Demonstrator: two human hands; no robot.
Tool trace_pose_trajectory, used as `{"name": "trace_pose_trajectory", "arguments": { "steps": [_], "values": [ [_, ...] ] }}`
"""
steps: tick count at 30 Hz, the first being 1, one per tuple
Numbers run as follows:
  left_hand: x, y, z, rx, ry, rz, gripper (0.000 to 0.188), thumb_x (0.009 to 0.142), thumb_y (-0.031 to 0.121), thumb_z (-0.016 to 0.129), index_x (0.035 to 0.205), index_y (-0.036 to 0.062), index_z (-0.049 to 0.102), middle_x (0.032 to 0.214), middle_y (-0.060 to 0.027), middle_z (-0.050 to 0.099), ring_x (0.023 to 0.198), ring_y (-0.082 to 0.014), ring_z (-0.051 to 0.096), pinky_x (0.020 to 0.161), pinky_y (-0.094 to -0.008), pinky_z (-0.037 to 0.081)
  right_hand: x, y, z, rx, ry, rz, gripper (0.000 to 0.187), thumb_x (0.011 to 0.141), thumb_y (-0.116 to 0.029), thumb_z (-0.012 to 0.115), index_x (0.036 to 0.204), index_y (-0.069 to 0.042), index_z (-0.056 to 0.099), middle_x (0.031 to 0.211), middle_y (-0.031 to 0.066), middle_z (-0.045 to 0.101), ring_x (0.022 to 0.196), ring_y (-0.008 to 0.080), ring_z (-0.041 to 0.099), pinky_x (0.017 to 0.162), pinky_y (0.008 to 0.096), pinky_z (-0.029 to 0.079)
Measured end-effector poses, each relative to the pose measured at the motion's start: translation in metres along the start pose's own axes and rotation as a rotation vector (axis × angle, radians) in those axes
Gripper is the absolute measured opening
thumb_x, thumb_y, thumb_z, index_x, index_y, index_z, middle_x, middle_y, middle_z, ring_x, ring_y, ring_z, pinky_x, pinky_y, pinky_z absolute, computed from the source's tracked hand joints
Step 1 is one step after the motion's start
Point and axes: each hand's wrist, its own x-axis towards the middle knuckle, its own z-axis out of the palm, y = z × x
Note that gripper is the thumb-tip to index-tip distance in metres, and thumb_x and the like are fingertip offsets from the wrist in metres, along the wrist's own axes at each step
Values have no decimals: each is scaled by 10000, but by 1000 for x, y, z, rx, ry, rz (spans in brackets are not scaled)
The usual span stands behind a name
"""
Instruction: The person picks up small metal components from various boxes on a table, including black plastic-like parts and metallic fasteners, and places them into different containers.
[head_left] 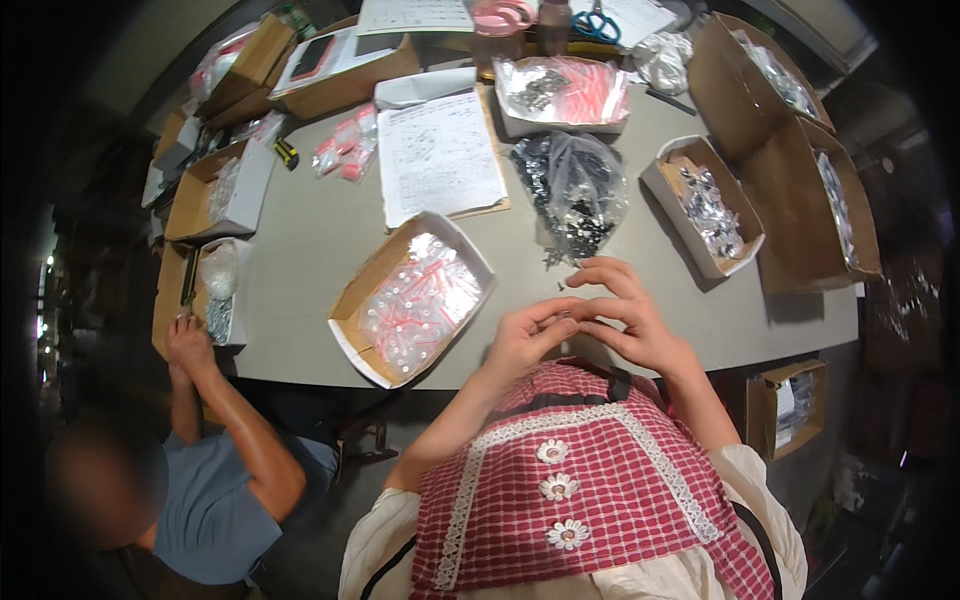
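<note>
My left hand [528, 338] and my right hand [632, 318] meet at the table's near edge, above the red checked apron [570, 470]. The left thumb and fingers are closed in a pinch. Against them press the right thumb and fingertips, while the upper right fingers curl away. Whatever lies between the fingertips is too small to make out. Just beyond them, a clear plastic bag [575, 180] of small dark metal parts has its mouth toward me, with a few parts spilled out. Left of my hands, a white-rimmed cardboard box [350, 335] holds several small clear bags with red edges.
To the right stands a box of small bagged metal parts [705, 210]. Written sheets [440, 160] and a tray of red-striped bags [565, 95] lie farther back. Large cartons [810, 200] line the right edge. At far left, a co-worker's hands [190, 345] are at another box.
</note>
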Motion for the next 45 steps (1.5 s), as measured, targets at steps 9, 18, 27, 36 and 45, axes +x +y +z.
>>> {"name": "trace_pose_trajectory", "arguments": {
  "steps": [9, 18, 27, 36, 45],
  "values": [
    [3, -1, 4, 556, 97, 284, 182, 918, 76, 593, 1062, 21, 690, 837, -102, 731, 779, -179, 722, 695, -307, 550, 7, -18, -5, -151, 30, 30, 123, 804, -57, 715, 827, -24, 599, 1118, 102, 619, 1209, 350, 508, 995, 453, 412],
    [7, -13, -7, 488, 327, 244, 197, 931, 33, 572, 1097, -4, 672, 972, -107, 735, 904, -181, 712, 806, -296, 555, -6, -6, -21, 650, 155, 536, 63, 872, -4, 653, 850, 34, 608, 836, 52, 632, 789, 123, 597, 716, 251, 473],
    [2, 1, 5, 618, 353, 426, 201, 886, 98, 633, 1062, 11, 677, 988, -134, 711, 911, -242, 696, 765, -341, 554, 3, -24, -15, -8, 89, 331, 109, 824, -5, 686, 831, 57, 597, 791, 120, 618, 744, 211, 599, 692, 309, 473],
    [-2, 16, 11, 622, 280, 411, 152, 860, 163, 687, 893, 20, 647, 802, -91, 667, 691, -194, 639, 614, -310, 502, 1, -24, 6, 146, 52, 324, 109, 835, -6, 686, 867, 39, 591, 784, 92, 617, 712, 164, 611, 665, 294, 493],
    [-5, 13, 12, 711, 273, 549, 83, 836, 100, 682, 835, 25, 648, 740, -87, 645, 582, -183, 601, 536, -310, 468, -3, -16, 14, 376, -82, 428, 138, 872, -68, 656, 929, 13, 560, 772, 33, 614, 725, 108, 614, 661, 255, 488]
  ]
}}
